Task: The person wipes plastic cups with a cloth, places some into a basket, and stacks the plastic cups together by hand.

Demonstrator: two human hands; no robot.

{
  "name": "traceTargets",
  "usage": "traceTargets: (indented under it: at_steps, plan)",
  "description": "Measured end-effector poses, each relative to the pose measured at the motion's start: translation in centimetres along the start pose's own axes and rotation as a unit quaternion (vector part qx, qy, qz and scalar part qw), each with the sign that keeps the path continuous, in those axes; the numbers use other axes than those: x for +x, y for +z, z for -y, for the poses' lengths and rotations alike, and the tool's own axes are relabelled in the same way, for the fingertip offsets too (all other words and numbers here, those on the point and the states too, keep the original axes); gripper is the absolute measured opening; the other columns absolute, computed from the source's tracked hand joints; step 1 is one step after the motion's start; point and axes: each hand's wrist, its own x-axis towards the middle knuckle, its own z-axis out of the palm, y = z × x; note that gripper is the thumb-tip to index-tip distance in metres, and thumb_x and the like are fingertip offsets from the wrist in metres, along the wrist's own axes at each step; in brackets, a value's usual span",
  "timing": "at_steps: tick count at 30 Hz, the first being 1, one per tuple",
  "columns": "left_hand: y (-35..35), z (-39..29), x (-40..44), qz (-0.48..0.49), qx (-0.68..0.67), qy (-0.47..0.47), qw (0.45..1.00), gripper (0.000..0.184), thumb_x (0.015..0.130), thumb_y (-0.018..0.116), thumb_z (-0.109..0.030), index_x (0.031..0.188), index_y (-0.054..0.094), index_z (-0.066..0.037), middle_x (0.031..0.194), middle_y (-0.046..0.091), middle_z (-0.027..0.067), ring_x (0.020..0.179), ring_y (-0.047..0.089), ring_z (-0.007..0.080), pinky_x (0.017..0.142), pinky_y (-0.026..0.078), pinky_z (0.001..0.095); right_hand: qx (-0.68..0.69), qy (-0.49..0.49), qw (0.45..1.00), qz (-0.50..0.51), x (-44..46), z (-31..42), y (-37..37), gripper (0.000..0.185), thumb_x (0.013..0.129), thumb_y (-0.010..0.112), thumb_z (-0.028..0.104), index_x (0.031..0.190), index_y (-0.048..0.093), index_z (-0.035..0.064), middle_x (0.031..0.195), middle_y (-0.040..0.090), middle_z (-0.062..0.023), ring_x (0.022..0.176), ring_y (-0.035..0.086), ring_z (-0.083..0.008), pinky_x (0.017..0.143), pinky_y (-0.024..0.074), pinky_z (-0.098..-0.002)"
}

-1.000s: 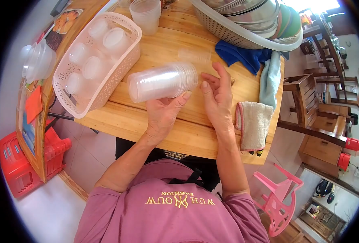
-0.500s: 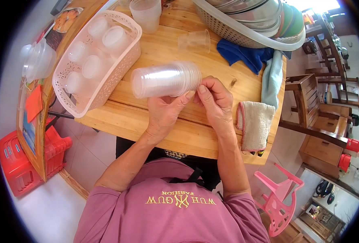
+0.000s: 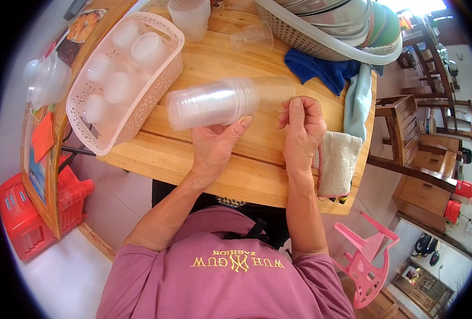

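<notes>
My left hand [image 3: 214, 143] holds a stack of clear plastic cups [image 3: 209, 103] lying on its side above the table, thumb near the stacked rims. To the right of the stack, my right hand [image 3: 304, 125] pinches the rim of a single clear cup [image 3: 276, 90], whose other end meets the stack's rims. Another clear cup [image 3: 252, 38] lies on its side on the table beyond them. On the left stands a pink perforated basket [image 3: 151, 98] with several white-looking cups or tubs inside.
Stacked clear tubs [image 3: 190, 18] stand at the wooden table's [image 3: 220, 173] far side. A large basket [image 3: 321, 40] of metal bowls is at the back right. Blue cloth [image 3: 321, 72], light blue cloth [image 3: 358, 101] and beige cloth [image 3: 339, 162] lie along the right edge.
My right hand first closed on the stack's rim end, then moved right, drawing one cup partly out. The stack stays in my left hand. The loose cup beyond now shows more clearly.
</notes>
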Motion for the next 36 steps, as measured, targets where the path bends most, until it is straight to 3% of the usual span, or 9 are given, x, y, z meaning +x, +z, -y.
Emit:
traceTargets:
  at_steps: [9, 12, 15, 17, 20, 23, 26, 28, 36]
  plan:
    - [0.1, -0.1, 0.1, 0.005, 0.008, -0.015, 1.000, 0.043, 0.086, 0.073, 0.003, 0.125, 0.054, 0.002, 0.120, 0.061, 0.0090, 0.111, 0.058, 0.0172, 0.099, 0.046, 0.0332, -0.050, 0.004, 0.999, 0.014, 0.2, -0.8, 0.5, 0.014, 0.100, 0.059, 0.013, 0.108, 0.059, 0.0016, 0.086, 0.061, -0.0021, 0.071, 0.054, -0.0084, 0.063, 0.0463, -0.0222]
    - [0.1, -0.2, 0.1, 0.013, 0.012, -0.020, 1.000, 0.044, 0.087, 0.073, 0.001, 0.126, 0.054, 0.001, 0.121, 0.060, 0.0081, 0.112, 0.058, 0.0172, 0.100, 0.046, 0.0329, -0.112, -0.120, 0.986, 0.005, 0.2, -2.1, 0.5, 0.019, 0.099, 0.060, 0.014, 0.113, 0.059, 0.0011, 0.086, 0.060, -0.0012, 0.073, 0.054, -0.0092, 0.068, 0.0470, -0.0223]
    - [0.2, -0.4, 0.1, 0.014, 0.018, -0.031, 0.999, 0.044, 0.087, 0.074, 0.000, 0.126, 0.054, 0.002, 0.120, 0.061, 0.0081, 0.110, 0.059, 0.0171, 0.099, 0.046, 0.0326, -0.126, -0.088, 0.987, 0.053, -0.2, -1.3, -0.2, 0.018, 0.099, 0.060, 0.014, 0.111, 0.060, -0.0001, 0.087, 0.060, -0.0006, 0.074, 0.055, -0.0086, 0.072, 0.0474, -0.0225]
    - [0.3, -0.4, 0.1, 0.014, 0.019, -0.033, 0.999, 0.042, 0.086, 0.074, 0.002, 0.124, 0.055, 0.003, 0.119, 0.062, 0.0092, 0.109, 0.060, 0.0171, 0.098, 0.048, 0.0326, -0.001, 0.038, 0.985, 0.167, -0.6, 0.4, 0.1, 0.016, 0.100, 0.060, 0.014, 0.105, 0.062, -0.0011, 0.088, 0.060, -0.0003, 0.077, 0.055, -0.0074, 0.073, 0.0470, -0.0224]
    - [0.2, -0.3, 0.3, 0.032, 0.025, -0.027, 0.999, 0.040, 0.086, 0.074, 0.002, 0.122, 0.057, 0.003, 0.115, 0.064, 0.0090, 0.105, 0.062, 0.0167, 0.093, 0.050, 0.0316, 0.021, 0.055, 0.973, 0.225, -1.0, 0.7, 0.4, 0.016, 0.100, 0.060, 0.014, 0.099, 0.063, -0.0009, 0.086, 0.061, 0.0002, 0.078, 0.055, -0.0066, 0.072, 0.0466, -0.0218]
    - [0.1, -0.4, 0.3, 0.048, 0.034, -0.043, 0.997, 0.038, 0.086, 0.074, 0.001, 0.120, 0.058, 0.004, 0.111, 0.066, 0.0085, 0.101, 0.063, 0.0163, 0.089, 0.052, 0.0309, 0.047, 0.027, 0.970, 0.236, -0.7, 0.0, 0.2, 0.018, 0.102, 0.057, 0.016, 0.107, 0.065, 0.0000, 0.083, 0.061, 0.0015, 0.070, 0.054, -0.0050, 0.061, 0.0424, -0.0197]
    - [0.2, -0.7, 0.3, 0.064, 0.033, -0.056, 0.996, 0.038, 0.087, 0.075, -0.005, 0.120, 0.058, 0.001, 0.110, 0.065, 0.0068, 0.103, 0.062, 0.0164, 0.093, 0.049, 0.0315, 0.082, 0.057, 0.965, 0.243, -0.9, 0.7, 0.1, 0.014, 0.101, 0.058, 0.014, 0.100, 0.062, 0.0005, 0.079, 0.058, 0.0017, 0.075, 0.053, -0.0061, 0.068, 0.0445, -0.0214]
    - [0.2, -0.5, 0.5, 0.045, 0.008, -0.035, 0.998, 0.034, 0.087, 0.074, 0.000, 0.118, 0.059, 0.003, 0.109, 0.066, 0.0086, 0.098, 0.064, 0.0161, 0.085, 0.054, 0.0313, 0.070, 0.059, 0.964, 0.250, -0.8, 0.5, 0.0, 0.014, 0.102, 0.057, 0.014, 0.101, 0.062, 0.0010, 0.079, 0.058, 0.0018, 0.074, 0.052, -0.0058, 0.067, 0.0436, -0.0212]
    - [0.3, -0.6, 0.4, 0.050, -0.015, -0.033, 0.998, 0.034, 0.088, 0.073, 0.000, 0.118, 0.057, 0.003, 0.108, 0.066, 0.0092, 0.097, 0.064, 0.0160, 0.081, 0.055, 0.0308, 0.045, 0.043, 0.967, 0.246, -0.9, 0.4, 0.2, 0.016, 0.104, 0.054, 0.016, 0.099, 0.061, 0.0028, 0.077, 0.057, 0.0023, 0.071, 0.050, -0.0046, 0.063, 0.0406, -0.0202]
